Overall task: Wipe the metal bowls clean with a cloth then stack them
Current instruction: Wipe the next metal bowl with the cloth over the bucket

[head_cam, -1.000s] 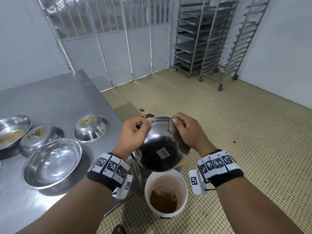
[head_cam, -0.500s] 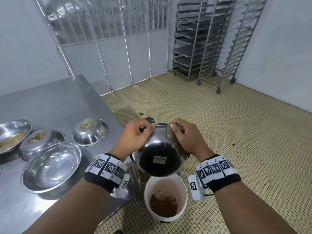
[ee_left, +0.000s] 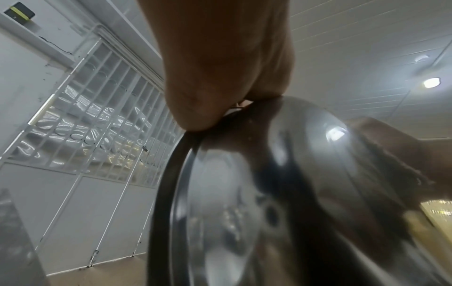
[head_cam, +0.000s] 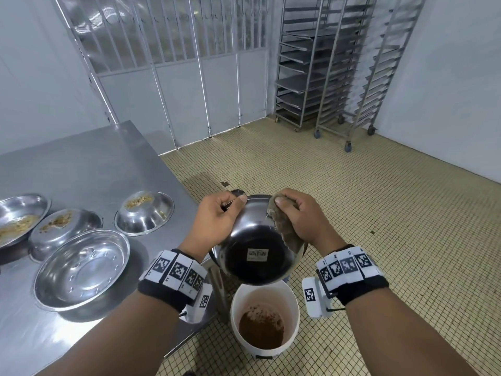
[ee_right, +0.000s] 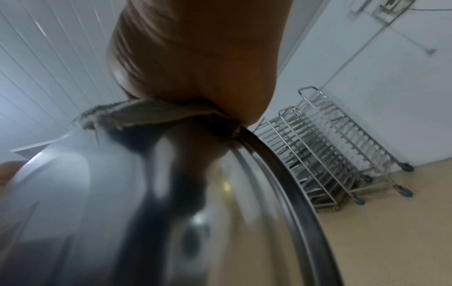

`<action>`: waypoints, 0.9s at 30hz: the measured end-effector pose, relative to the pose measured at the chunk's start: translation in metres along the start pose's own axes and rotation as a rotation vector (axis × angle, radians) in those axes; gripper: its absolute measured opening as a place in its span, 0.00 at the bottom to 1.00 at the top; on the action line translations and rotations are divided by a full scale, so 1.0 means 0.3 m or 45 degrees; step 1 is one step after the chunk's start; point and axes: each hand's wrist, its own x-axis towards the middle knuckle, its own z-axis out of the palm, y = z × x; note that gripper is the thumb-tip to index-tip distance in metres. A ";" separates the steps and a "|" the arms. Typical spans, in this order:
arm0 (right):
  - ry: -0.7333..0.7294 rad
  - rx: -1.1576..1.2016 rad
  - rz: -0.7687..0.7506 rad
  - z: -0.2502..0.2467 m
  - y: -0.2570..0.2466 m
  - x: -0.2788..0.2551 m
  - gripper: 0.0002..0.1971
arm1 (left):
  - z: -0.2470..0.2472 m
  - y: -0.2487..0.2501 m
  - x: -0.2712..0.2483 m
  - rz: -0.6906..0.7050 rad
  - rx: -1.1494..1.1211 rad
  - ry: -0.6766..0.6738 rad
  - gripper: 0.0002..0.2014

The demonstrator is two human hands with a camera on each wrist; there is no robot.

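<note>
Your left grip (head_cam: 217, 215) pinches the tilted bowl (head_cam: 254, 248) above the bucket (head_cam: 264, 318), right grip (head_cam: 301, 215) clutching the cloth (head_cam: 282, 226) on its rim; three soiled bowls (head_cam: 143, 213) beside the bucket await wiping, nothing stacked.

Upturned steel bowl (head_cam: 257, 256) over bucket — brownish cloth (head_cam: 284, 226), perhaps damp, draped.

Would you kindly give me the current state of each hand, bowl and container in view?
Left hand: grips the held bowl's rim.
Right hand: presses the cloth on the rim.
Held bowl: tilted over the bucket, underside with barcode sticker toward the camera.
Bucket: on the floor, brown residue inside.
Nearest table bowl: upright, looks clean.
Three farther bowls: upright, food residue, unstacked.
</note>
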 end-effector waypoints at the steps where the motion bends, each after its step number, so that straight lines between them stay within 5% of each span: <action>1: 0.001 0.020 0.004 -0.002 -0.001 -0.006 0.10 | -0.002 0.004 0.003 -0.002 -0.035 0.011 0.18; 14: -0.115 -0.116 -0.030 -0.018 -0.019 -0.037 0.11 | 0.023 0.006 -0.022 0.015 -0.030 -0.057 0.16; 20: 0.007 0.037 0.117 0.015 0.041 -0.041 0.12 | -0.029 -0.036 0.019 -0.100 -0.111 0.051 0.15; 27: -0.078 -0.320 -0.019 0.038 -0.072 0.049 0.11 | -0.024 -0.021 0.062 0.034 0.199 -0.130 0.16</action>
